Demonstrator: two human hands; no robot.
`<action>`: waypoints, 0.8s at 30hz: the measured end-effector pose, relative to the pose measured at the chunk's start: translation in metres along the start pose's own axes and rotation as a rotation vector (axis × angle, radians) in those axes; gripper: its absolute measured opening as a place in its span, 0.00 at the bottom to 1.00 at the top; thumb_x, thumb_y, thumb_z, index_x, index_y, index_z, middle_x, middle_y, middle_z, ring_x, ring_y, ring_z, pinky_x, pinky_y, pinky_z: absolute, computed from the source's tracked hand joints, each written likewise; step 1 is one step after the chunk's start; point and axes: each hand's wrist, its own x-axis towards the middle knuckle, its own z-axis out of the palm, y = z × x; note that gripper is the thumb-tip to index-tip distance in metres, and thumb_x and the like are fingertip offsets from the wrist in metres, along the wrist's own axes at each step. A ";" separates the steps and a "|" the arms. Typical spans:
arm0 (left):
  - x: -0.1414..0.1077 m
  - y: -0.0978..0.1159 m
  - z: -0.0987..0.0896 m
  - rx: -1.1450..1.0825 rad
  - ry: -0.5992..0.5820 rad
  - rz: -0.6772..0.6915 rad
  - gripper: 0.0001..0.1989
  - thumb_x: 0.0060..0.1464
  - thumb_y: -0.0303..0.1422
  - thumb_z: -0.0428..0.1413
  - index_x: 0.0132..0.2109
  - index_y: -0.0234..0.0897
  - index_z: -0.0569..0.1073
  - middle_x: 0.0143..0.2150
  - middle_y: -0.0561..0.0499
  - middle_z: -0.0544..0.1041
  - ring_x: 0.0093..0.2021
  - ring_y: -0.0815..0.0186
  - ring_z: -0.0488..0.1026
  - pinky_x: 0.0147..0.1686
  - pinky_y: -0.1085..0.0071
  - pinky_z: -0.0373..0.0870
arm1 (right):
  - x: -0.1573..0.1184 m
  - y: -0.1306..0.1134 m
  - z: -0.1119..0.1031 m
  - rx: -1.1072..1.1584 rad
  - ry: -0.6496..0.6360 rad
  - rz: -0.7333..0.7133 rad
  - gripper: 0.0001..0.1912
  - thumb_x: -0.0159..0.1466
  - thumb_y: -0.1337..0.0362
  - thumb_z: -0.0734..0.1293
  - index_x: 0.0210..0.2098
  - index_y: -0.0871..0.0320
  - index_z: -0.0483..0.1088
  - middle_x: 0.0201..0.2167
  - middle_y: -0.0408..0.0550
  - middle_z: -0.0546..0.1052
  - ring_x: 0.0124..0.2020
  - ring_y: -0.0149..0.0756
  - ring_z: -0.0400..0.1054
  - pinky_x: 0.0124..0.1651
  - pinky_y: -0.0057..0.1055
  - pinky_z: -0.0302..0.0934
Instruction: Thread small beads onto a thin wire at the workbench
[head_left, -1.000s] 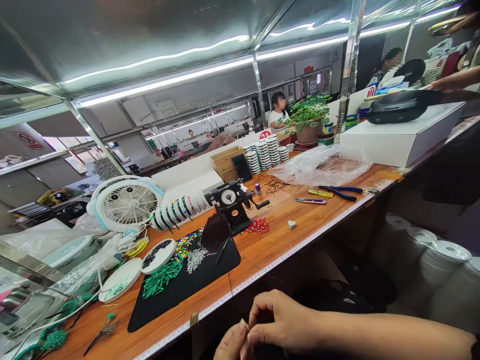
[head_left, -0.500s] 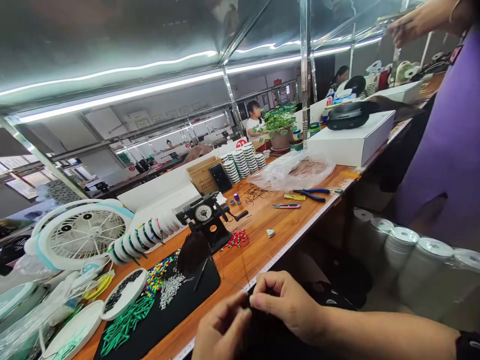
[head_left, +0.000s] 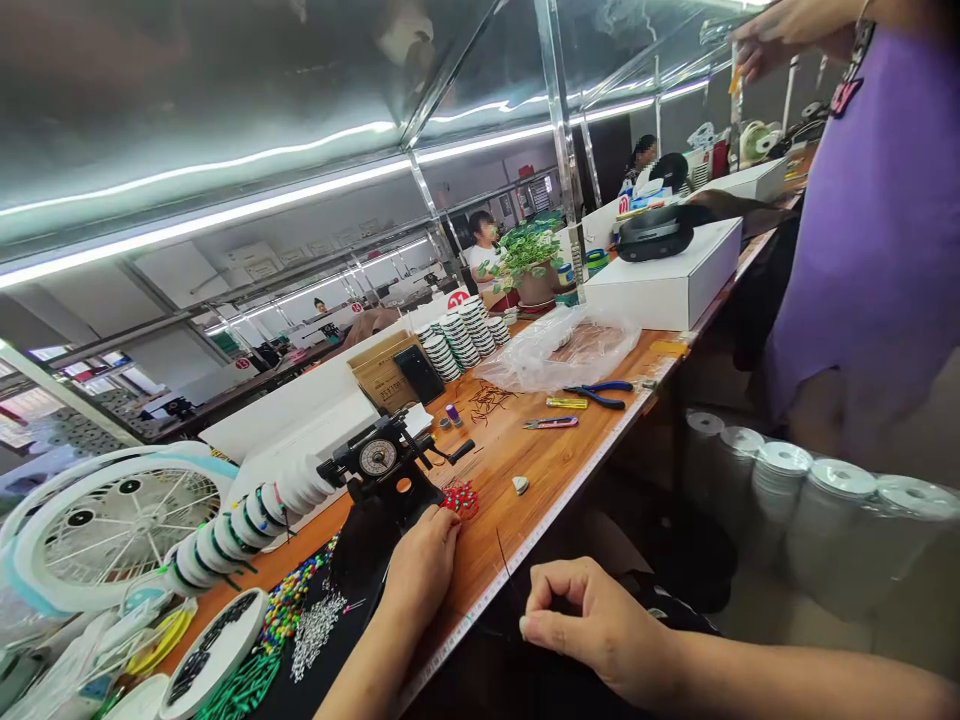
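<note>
Your left hand (head_left: 420,585) has moved forward onto the table and now lies against the dark bristle tuft (head_left: 358,560) at the edge of the black mat (head_left: 352,650), fingers loosely curled, just beside the red beads (head_left: 460,498); a careless sweep of that wrist could scatter them or the mixed beads (head_left: 283,612). Your right hand (head_left: 600,625) hovers apart, thumb and forefinger pinched nearly shut, though I can't tell whether they grip a fine thread.
</note>
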 end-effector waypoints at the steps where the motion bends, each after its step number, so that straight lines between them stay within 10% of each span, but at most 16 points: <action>1: -0.001 0.000 -0.001 -0.003 -0.003 -0.004 0.12 0.61 0.30 0.43 0.36 0.37 0.71 0.36 0.48 0.72 0.37 0.62 0.71 0.38 0.68 0.64 | 0.000 0.001 0.000 0.005 -0.003 0.001 0.10 0.57 0.62 0.67 0.24 0.62 0.66 0.20 0.40 0.64 0.25 0.27 0.54 0.30 0.26 0.49; 24: -0.015 0.006 -0.008 -0.345 0.122 -0.149 0.09 0.56 0.32 0.49 0.33 0.36 0.72 0.34 0.47 0.73 0.36 0.62 0.70 0.39 0.67 0.64 | 0.006 0.005 0.012 0.038 -0.038 0.018 0.12 0.58 0.60 0.67 0.25 0.62 0.67 0.19 0.40 0.65 0.22 0.25 0.54 0.27 0.25 0.49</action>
